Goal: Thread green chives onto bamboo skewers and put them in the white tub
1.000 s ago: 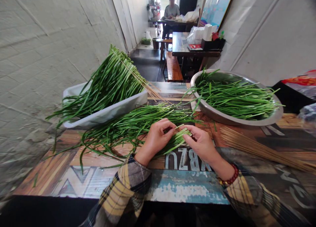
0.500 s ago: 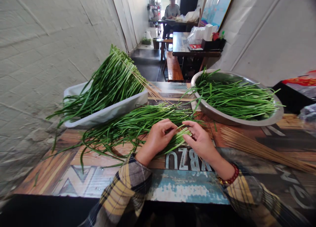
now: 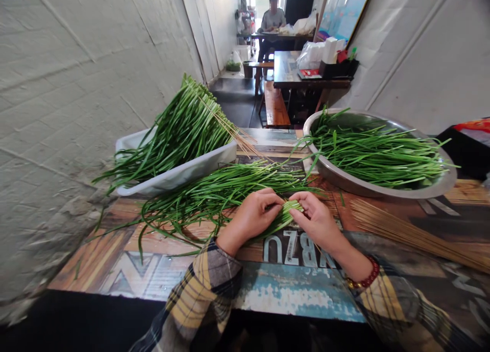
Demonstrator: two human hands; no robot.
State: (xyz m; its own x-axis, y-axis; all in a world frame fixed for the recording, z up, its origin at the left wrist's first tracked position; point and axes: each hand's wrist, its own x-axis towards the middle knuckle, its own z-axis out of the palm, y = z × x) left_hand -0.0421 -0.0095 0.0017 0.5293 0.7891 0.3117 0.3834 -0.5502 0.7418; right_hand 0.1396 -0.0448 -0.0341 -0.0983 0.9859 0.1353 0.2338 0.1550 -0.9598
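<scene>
A small bunch of garlic chives (image 3: 284, 219) is between my hands, its pale cut ends toward the right. My left hand (image 3: 255, 215) is closed on the bunch from the left, thumb against the bent fingers. At the cut ends, my right hand (image 3: 318, 222) pinches the stems between thumb and fingertips. A thin stick shows below the bunch, partly hidden by my right hand. Loose chives (image 3: 214, 191) lie spread on the table just behind my hands. Thin bamboo skewers (image 3: 406, 229) lie in a bundle to the right.
At the back left, a white tray (image 3: 176, 173) holds skewered chives (image 3: 191, 122) with skewer ends sticking out. A steel basin (image 3: 383, 190) of chives (image 3: 383, 155) stands at the right. Farther off are another table (image 3: 285, 69), a bench (image 3: 276, 104) and a seated person (image 3: 273, 18).
The whole view has shifted, so things appear farther right. My right hand's fingers have drawn in on the chives' cut ends, and a stem that stuck up there now lies with the bunch.
</scene>
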